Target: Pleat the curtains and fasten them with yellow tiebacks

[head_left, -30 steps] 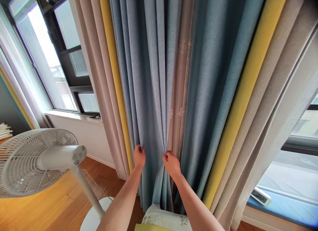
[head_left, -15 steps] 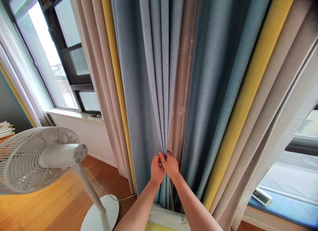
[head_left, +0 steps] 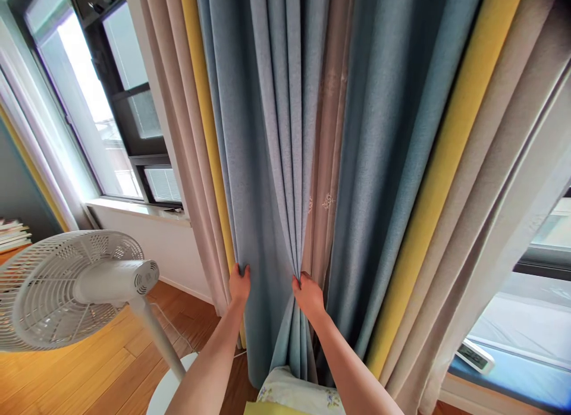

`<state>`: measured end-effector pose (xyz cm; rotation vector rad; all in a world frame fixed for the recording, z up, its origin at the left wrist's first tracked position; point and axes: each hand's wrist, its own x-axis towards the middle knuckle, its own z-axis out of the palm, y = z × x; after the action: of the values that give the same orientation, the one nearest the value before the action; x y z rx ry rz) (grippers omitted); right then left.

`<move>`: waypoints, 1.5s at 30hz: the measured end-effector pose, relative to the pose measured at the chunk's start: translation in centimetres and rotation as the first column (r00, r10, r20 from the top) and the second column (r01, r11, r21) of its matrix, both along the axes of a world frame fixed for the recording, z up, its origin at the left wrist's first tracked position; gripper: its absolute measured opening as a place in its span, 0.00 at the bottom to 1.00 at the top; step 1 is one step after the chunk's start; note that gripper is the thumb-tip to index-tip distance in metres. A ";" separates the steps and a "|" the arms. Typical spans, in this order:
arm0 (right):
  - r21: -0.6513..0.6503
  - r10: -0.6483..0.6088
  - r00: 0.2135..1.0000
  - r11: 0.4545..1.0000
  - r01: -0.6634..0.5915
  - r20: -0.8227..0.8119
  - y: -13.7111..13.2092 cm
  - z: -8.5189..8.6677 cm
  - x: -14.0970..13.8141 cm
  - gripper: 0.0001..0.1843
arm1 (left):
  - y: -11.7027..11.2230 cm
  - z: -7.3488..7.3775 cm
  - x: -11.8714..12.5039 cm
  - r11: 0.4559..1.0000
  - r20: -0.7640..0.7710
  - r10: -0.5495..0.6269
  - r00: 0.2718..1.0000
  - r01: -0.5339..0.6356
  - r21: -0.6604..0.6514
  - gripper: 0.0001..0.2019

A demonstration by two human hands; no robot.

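A blue curtain point(head_left: 285, 165) hangs in front of me, its middle drawn into narrow pleats. My right hand point(head_left: 308, 295) is closed around the pleats low down, pinching them into a tight bunch; below it the cloth fans out again. Further left, my left hand point(head_left: 239, 284) grips the same curtain at a fold beside its yellow strip point(head_left: 214, 153), thumb in front and the fingers mostly hidden behind the cloth. Between the hands a flat stretch of blue cloth hangs loose. A sheer brownish curtain point(head_left: 319, 236) with pale embroidery shows just right of the pleats.
A white standing fan point(head_left: 116, 281) stands on the wooden floor point(head_left: 102, 373) at left, near a window point(head_left: 129, 64). Below my hands lies a flowered pillow point(head_left: 303, 388). Another blue, yellow and beige curtain point(head_left: 428, 225) hangs at right, by a small white clock-like device point(head_left: 475, 355).
My left hand has left the bunched pleats and moved left to the fold by the yellow strip. My right hand stays on the pleats.
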<state>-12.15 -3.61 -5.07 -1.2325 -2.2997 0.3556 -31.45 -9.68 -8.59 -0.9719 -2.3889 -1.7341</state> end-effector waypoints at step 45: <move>-0.072 -0.017 1.000 0.997 0.018 0.008 -0.7 0.1 -3.6 0.29 | 0.8 -1.8 8.5 0.912 -0.074 -0.381 0.921 0.388 0.133 0.07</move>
<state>-15.75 -4.29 -5.00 -1.2903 -2.2993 0.4323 -22.90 -8.86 -10.36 -1.5239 -2.1100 -1.9417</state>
